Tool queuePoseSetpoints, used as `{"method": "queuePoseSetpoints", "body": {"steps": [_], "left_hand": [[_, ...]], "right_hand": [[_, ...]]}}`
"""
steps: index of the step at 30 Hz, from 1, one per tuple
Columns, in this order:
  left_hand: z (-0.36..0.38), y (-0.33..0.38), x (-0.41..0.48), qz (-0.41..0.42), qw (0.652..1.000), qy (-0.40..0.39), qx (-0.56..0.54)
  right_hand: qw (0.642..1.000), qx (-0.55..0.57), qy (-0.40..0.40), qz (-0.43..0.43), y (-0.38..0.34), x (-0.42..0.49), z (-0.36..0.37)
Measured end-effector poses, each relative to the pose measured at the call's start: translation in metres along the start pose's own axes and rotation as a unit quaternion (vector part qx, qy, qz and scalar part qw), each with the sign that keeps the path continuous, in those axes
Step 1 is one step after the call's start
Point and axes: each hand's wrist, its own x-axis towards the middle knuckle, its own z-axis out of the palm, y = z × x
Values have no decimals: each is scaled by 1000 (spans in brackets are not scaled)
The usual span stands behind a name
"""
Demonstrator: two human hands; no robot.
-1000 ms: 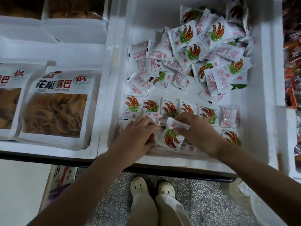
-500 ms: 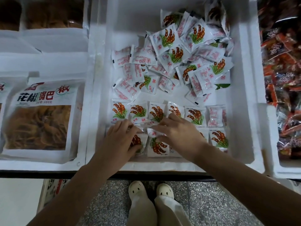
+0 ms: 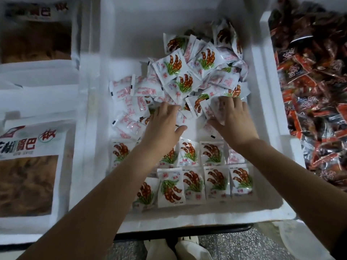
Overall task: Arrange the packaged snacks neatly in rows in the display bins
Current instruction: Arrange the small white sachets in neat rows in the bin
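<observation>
Two rows sit along the foam bin's (image 3: 266, 128) near edge: 5 packets in the front row (image 3: 216, 182), at least 5 behind, w/ my L arm hiding some. Beyond them the loose heap (image 3: 174, 66) runs to the far side, too overlapped to count, approx 30+. L hand (image 3: 161, 128) is spread flat on loose packets. R hand (image 3: 234, 122) curls round one packet (image 3: 214, 107) at the heap's near edge. Risk: forearms hang over the rows, so pulling back low could skew them. Tugging at the heap's foot may slide it onto row 2.
</observation>
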Motion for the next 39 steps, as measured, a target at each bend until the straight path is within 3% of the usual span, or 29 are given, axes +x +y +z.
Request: {"method": "queuePoseSetpoints", "body": {"steps": [4, 8, 14, 22, 25, 28, 30, 35, 39], "left_hand": [[18, 14, 17, -56, 996, 68, -7], [28, 21, 21, -120, 975, 141, -122], [13, 21, 28, -183, 933, 142, -276], [-12, 11, -3, -186, 932, 137, -280], [-26, 11, -22, -211, 902, 136, -351], [-40, 18, -38, -218, 849, 102, -470], [-43, 27, -45, -209, 841, 63, -495], [-44, 46, -60, -180, 865, 46, -466], [-42, 46, -76, -229, 837, 16, -496]], "right_hand": [[1000, 26, -11, 3, -4, 7, 2], [995, 90, 11, 50, -2, 12, 0], [987, 146, 55, 24, 8, 7, -15], [971, 238, 28, 15, -8, -30, -34], [964, 264, 11, 22, -15, -38, -32], [963, 268, 2, 21, -27, -45, -29], [958, 287, -14, 15, -36, -50, -27], [895, 421, -147, 8, -50, -69, -20], [807, 555, -175, 102, -46, -79, -24]]}}
